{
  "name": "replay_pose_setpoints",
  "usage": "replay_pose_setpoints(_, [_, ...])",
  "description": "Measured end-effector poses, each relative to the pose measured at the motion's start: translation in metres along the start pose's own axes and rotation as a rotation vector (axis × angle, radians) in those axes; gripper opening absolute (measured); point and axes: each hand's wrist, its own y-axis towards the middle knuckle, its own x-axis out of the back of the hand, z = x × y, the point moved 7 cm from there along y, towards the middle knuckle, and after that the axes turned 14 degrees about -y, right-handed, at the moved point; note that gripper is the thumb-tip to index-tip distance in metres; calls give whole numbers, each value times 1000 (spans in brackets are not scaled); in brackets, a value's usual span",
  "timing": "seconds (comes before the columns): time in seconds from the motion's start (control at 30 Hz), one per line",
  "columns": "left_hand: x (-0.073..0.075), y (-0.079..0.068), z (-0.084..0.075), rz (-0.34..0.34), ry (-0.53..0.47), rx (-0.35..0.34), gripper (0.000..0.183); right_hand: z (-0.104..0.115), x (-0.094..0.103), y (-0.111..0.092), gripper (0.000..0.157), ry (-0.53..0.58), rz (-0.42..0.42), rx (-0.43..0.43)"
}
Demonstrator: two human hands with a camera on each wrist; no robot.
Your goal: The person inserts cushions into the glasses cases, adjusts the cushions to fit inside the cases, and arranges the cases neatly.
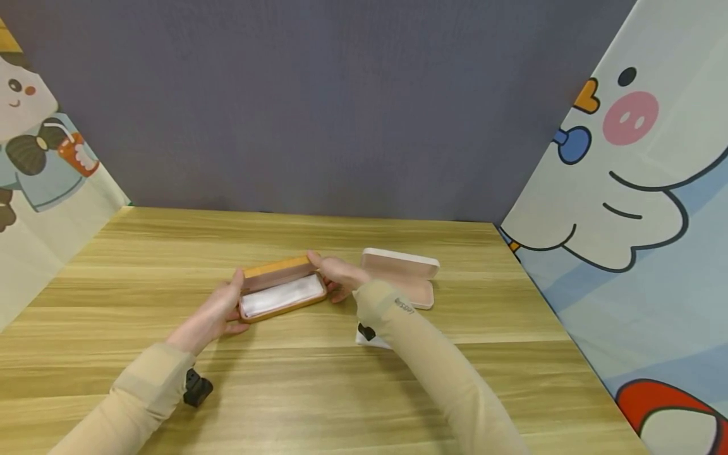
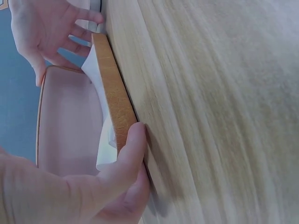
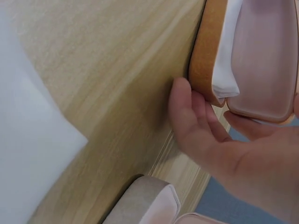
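A brown glasses case stands with its lid raised on the table. Inside its base lies a folded white cloth; the lid's lining is pale pink. My left hand grips the case's left end, thumb up at the lid and fingers at the base. At the other end my right hand holds the case, its thumb on the lid's edge and its fingers against the base's end.
To the right, a second glasses case, whitish outside and pink inside, lies with its lid up. A white sheet, cloth or paper, lies partly under my right forearm. A grey partition rises behind the wooden table, with printed panels at both sides.
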Motion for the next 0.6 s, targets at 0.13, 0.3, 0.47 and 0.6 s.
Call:
replay_pose_setpoints(0.13, [0, 1, 1, 6, 15, -22, 80, 1, -1, 1, 65, 30, 38, 10])
replay_pose_setpoints(0.3, [-1, 1, 2, 17, 16, -40, 74, -1, -2, 4, 67, 37, 62, 8])
replay_pose_setpoints(0.47, [-1, 0, 3, 27, 32, -52, 73, 0, -3, 4, 67, 67, 74, 40])
replay_pose_setpoints(0.6, [-2, -1, 2, 30, 59, -62, 72, 0, -3, 3, 65, 74, 83, 59])
